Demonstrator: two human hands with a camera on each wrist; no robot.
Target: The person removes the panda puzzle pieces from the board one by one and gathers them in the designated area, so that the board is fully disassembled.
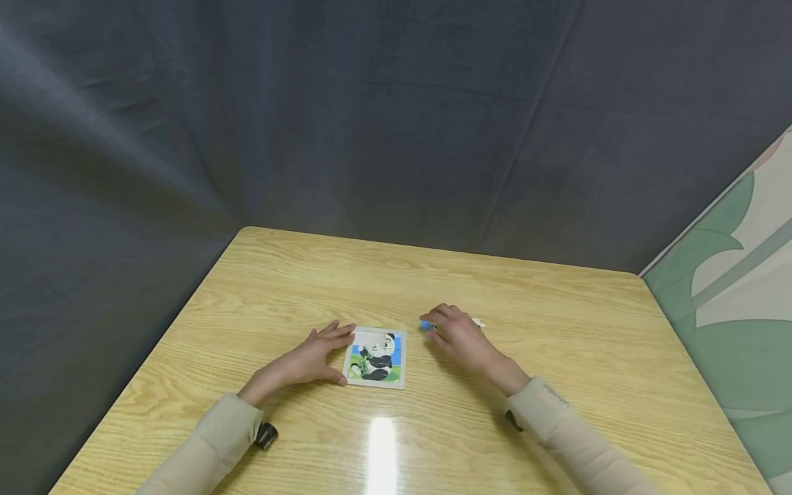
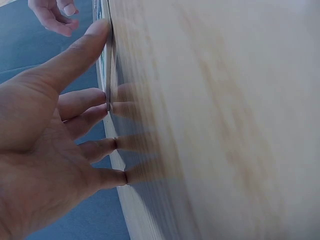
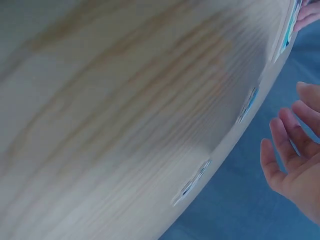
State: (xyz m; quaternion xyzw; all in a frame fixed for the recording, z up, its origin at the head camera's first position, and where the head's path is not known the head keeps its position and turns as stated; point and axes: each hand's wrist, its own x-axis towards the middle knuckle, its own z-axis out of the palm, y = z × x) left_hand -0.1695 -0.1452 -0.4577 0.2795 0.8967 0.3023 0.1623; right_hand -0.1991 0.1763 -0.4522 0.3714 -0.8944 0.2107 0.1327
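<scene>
Touching the left edge of the panda puzzle tray (image 1: 375,385) on the counter (image 1: 309,440), the left hand (image 1: 314,361) has fingers spread; the right hand (image 1: 460,335), fingers loosely bent and empty, hangs near two flat pieces (image 3: 247,105). I fear a hasty pinch could slide them away.

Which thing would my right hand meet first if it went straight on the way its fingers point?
Your right hand would likely meet the blue puzzle piece on the table first, though the gap between them is hard to judge.
</scene>
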